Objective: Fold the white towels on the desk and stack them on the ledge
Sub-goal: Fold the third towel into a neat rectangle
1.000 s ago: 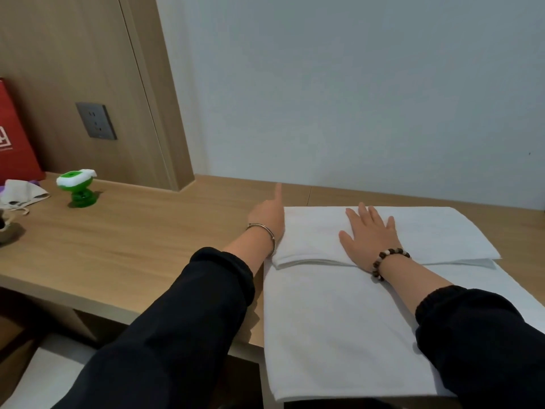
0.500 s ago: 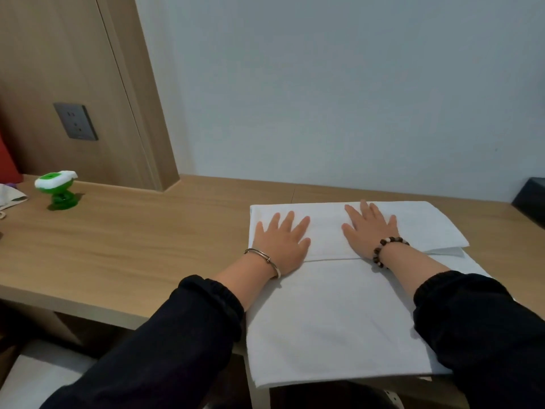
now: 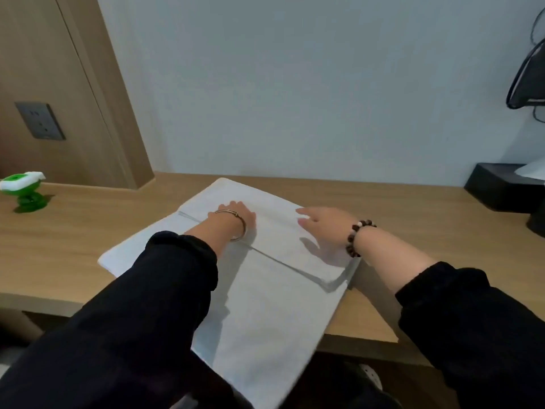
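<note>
left hand (image 3: 236,215) resting on towel (image 3: 265,305), fingers hidden; right hand (image 3: 321,228) pressing flat, fingers straight | risk: overhang dragging towel off worktop (image 3: 88,231)

Left hand (image 3: 237,215) hides its fingers

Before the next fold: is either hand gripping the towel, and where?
Right hand lies flat on the folded towel, gripping nothing. Left hand rests there too; its fingers are unclear.
</note>
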